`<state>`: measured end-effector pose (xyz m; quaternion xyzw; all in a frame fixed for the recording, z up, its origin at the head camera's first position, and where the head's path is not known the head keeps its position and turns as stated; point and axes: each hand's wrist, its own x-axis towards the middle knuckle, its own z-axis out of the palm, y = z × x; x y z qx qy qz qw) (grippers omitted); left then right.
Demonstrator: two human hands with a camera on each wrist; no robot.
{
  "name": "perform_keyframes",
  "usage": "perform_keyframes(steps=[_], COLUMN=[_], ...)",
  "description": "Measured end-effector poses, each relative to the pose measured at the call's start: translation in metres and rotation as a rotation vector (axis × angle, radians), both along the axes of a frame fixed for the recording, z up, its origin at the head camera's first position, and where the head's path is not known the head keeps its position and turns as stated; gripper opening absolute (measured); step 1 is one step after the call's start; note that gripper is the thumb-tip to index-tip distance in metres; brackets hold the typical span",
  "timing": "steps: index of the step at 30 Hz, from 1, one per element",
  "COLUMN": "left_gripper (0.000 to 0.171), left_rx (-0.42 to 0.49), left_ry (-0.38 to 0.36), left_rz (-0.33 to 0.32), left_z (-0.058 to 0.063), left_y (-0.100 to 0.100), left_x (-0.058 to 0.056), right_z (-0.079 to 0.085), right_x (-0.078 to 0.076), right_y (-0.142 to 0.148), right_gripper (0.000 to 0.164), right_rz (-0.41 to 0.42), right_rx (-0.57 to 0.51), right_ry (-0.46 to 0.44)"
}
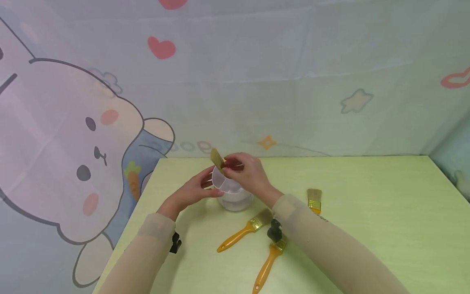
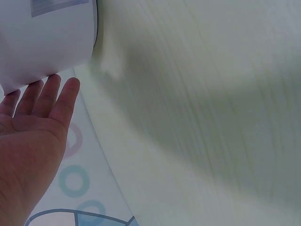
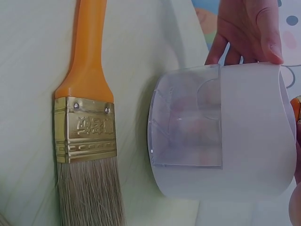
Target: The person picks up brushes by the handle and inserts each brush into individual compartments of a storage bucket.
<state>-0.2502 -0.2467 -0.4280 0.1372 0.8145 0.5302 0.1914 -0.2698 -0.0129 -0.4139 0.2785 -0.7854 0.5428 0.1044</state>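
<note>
A white round container (image 1: 236,200) with a divided top stands near the table's back edge. Its clear front panel (image 3: 188,117) shows in the right wrist view. My left hand (image 1: 192,191) rests against its left side, thumb at the rim. In the left wrist view the fingers (image 2: 47,101) are nearly straight, their tips at the white wall. Above the container's opening, my right hand (image 1: 247,173) pinches a paintbrush (image 1: 217,158), bristles pointing up and left. The right fingers hide most of that brush's handle; a bit of orange (image 3: 295,107) shows at the right wrist view's edge.
A paintbrush (image 1: 238,237) with an orange handle lies in front of the container. Another brush (image 1: 267,267) lies nearer, partly under the right wrist. To the right is a third brush (image 1: 314,198), its handle hidden by my sleeve. A printed curtain (image 1: 293,81) hangs behind the table.
</note>
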Motion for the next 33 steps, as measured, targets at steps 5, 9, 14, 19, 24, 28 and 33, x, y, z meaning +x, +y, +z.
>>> perform_keyframes(steps=[5,9,14,19,24,28,33], left_gripper=[0.095,0.094,0.094,0.095,0.095,0.097,0.097], left_rx=[0.003,-0.001,-0.006,-0.029,-0.030,-0.042,-0.045], left_ry=[0.002,0.001,-0.005,-0.004,0.002,0.000,-0.001], left_rz=[-0.009,-0.011,-0.004,0.001,-0.001,0.006,0.006], left_z=[0.000,0.000,0.000,-0.001,-0.002,-0.002,-0.001], left_y=[0.002,0.003,0.005,0.005,0.002,0.002,0.002], left_x=[0.000,0.001,0.001,0.000,-0.002,-0.003,-0.003], right_z=[0.000,0.005,0.012,0.020,0.027,0.033,0.036], right_x=[0.003,0.006,0.005,0.001,-0.005,-0.007,-0.006], right_y=[0.004,0.011,0.025,0.042,0.058,0.072,0.091], right_gripper=[0.036,0.044,0.055,0.067,0.071,0.074,0.083], right_rz=[0.012,-0.004,0.007,0.031,0.019,-0.007,-0.038], right_rx=[-0.001,0.021,0.071,0.137,0.194,0.259,0.354], right_ry=[-0.004,-0.030,-0.029,-0.015,0.002,-0.008,-0.039])
